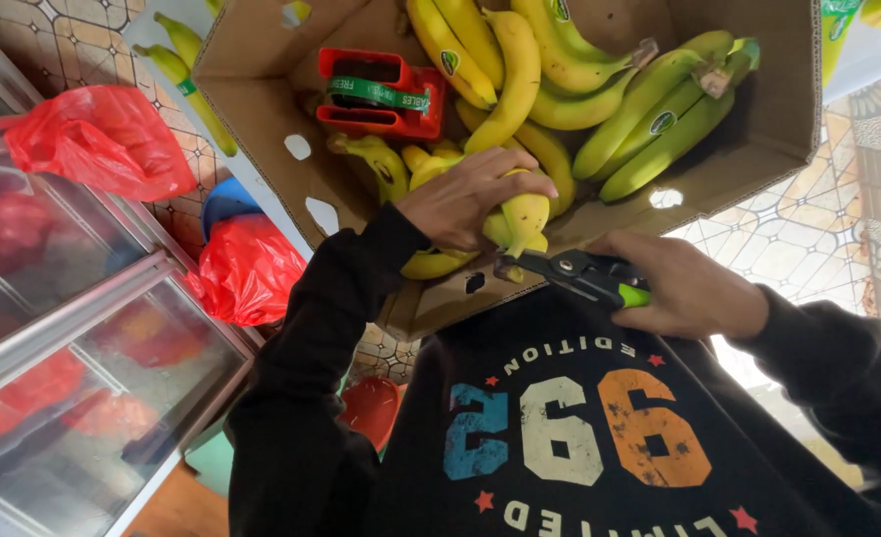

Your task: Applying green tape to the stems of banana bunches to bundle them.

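Cutting at a banana bunch over a cardboard box, seen from the head camera.

Left hand (460, 204) clenched on a yellow banana bunch (515, 224) at the near edge of the cardboard box (261, 109); right hand (684, 290) clenched on black, green-handled shears (580, 273), blade tips touching the bunch's stem. Red tape dispenser (381, 94) lying inside among more bananas (599, 99).

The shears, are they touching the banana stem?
Touching: the head view shows the shears, in the right hand, meeting the stem of the banana bunch that the left hand holds.
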